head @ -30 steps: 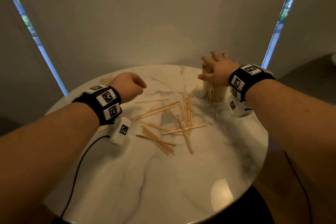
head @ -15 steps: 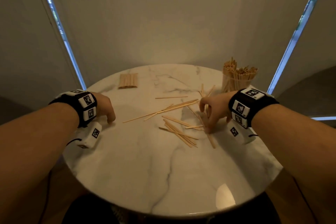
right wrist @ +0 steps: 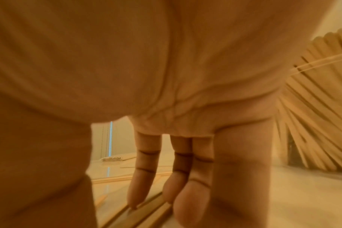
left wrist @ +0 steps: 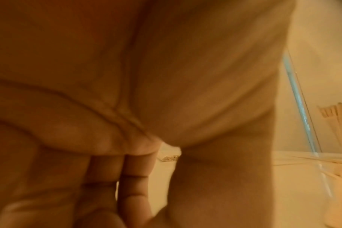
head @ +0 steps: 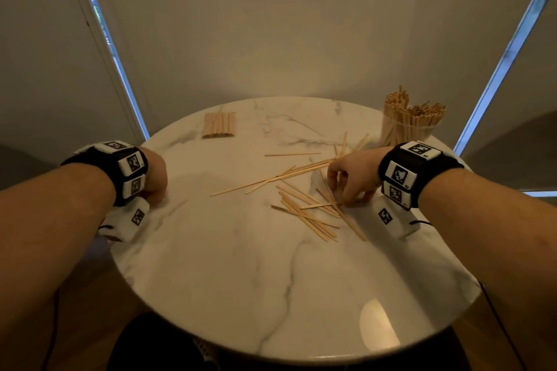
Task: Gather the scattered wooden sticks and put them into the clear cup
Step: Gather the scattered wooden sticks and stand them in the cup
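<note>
Several thin wooden sticks (head: 304, 205) lie scattered right of the middle of the round marble table (head: 241, 280). The clear cup (head: 405, 129) stands at the back right, packed with upright sticks. My right hand (head: 337, 193) reaches down onto the right side of the pile. In the right wrist view its fingertips (right wrist: 132, 203) touch flat sticks (right wrist: 146, 211), and none is lifted. The cup (right wrist: 312, 108) is just behind this hand. My left hand (head: 155, 179) rests at the table's left edge, its fingers (left wrist: 135, 172) curled and holding nothing.
A neat flat stack of sticks (head: 219, 125) lies at the back left of the table. Two long sticks (head: 271, 179) stretch from the pile toward the left. Blinds and wall close in behind the table. The near half of the marble top holds no objects.
My right hand left the cup and came down onto the scattered sticks. My left hand drew back from the middle to the table's left edge. The camera view shifted to the right.
</note>
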A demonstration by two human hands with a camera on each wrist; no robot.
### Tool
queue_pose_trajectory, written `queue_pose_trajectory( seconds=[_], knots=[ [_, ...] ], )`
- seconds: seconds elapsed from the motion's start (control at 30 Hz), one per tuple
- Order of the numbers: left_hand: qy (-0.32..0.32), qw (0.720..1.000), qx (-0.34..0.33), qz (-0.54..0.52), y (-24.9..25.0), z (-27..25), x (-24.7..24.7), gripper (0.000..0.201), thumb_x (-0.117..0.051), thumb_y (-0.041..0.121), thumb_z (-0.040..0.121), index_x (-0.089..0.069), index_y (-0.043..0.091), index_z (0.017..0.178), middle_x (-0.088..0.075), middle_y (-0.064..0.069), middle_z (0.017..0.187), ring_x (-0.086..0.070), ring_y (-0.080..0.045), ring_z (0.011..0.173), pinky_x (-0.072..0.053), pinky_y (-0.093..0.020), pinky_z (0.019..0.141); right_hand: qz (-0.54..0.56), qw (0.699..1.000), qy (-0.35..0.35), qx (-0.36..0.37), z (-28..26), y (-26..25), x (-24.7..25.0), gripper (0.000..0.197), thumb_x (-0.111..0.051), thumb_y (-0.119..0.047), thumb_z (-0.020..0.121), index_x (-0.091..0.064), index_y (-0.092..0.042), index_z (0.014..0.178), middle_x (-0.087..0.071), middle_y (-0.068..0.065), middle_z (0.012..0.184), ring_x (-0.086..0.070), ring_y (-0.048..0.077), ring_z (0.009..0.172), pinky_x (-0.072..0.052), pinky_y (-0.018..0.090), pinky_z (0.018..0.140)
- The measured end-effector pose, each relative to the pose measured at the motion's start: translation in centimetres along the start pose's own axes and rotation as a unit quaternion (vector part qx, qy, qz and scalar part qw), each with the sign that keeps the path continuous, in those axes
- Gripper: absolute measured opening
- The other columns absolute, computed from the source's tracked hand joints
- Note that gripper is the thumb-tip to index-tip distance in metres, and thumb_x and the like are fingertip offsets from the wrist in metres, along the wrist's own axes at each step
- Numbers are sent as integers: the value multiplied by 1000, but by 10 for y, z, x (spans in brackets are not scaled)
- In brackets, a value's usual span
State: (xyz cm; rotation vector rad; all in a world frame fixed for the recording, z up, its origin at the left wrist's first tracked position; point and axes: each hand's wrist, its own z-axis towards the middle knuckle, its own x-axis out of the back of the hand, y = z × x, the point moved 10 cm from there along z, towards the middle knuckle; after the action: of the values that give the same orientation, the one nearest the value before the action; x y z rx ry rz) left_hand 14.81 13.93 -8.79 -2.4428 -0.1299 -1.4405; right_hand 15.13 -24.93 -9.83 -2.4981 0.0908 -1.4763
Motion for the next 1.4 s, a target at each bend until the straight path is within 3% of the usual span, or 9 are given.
queue_pose_trajectory(
  seconds=[0.27,0.4,0.57,0.7,0.8,0.9,1.03,1.13,1.4],
  knots=[
    [45,983,-105,-146,66,-14,13,7,-73,9,90,-74,7,97,-72,-6,87,-69,-20,72,-56,-20,62,-10,1000,17,12,9,-18,0,26,-86,-21,79,-70,-26,100,-69,6,108,-70,28,99,-65,45,80],
    [-2,940,-172,-296,135,-23,11,23,-75,-10,85,-73,-6,108,-75,-25,99,-76,-36,92,-61,-50,92,-106,991,55,62,10,-51,-1,24,-78,-40,86,-67,-32,107,-69,-7,103,-64,14,87,-55,32,77],
    [-16,904,-221,-365,184,-31,26,16,-67,-13,87,-68,1,96,-76,-26,101,-76,-33,85,-64,-42,79,-108,987,104,50,23,-47,26,41,-71,-41,92,-61,-32,131,-64,-4,127,-62,21,110,-53,35,94],
    [63,922,-238,-298,195,-22,51,27,-69,-5,85,-68,16,102,-72,-12,113,-73,-28,97,-63,-42,85,-137,977,147,-72,50,3,66,50,-53,-19,103,-44,-14,153,-48,12,154,-49,31,139,-43,36,105],
    [107,951,-235,-169,207,-15,61,56,-75,2,84,-64,26,134,-62,-2,136,-64,-24,116,-58,-36,92,-237,961,96,-102,72,29,61,59,-54,-27,105,-32,-19,160,-31,4,167,-32,25,152,-31,38,119],
    [106,961,-241,-89,220,-9,60,71,-82,13,84,-55,27,148,-58,-1,146,-59,-24,127,-51,-31,92,-334,936,87,-72,87,28,53,41,-50,-32,106,-54,-19,144,-54,2,148,-54,25,135,-42,40,111],
    [109,963,-231,-81,224,-8,59,64,-85,15,82,-62,23,141,-68,-1,131,-65,-20,110,-51,-29,81,-284,953,94,-54,76,7,49,20,-54,-19,99,-71,-9,104,-65,5,92,-58,20,71,-47,34,71],
    [102,966,-218,-96,220,-15,55,58,-87,17,81,-66,20,135,-70,-3,110,-68,-21,94,-57,-30,77,-256,962,98,-25,62,-2,41,26,-54,-15,99,-68,-8,120,-69,10,115,-62,27,91,-46,31,76],
    [127,965,-214,-81,208,-50,39,43,-79,34,89,-70,10,123,-74,-10,117,-71,-27,108,-60,-39,93,-233,968,83,41,6,-47,14,38,-62,-19,97,-65,-13,134,-69,9,127,-65,28,113,-55,40,99]
  ],
)
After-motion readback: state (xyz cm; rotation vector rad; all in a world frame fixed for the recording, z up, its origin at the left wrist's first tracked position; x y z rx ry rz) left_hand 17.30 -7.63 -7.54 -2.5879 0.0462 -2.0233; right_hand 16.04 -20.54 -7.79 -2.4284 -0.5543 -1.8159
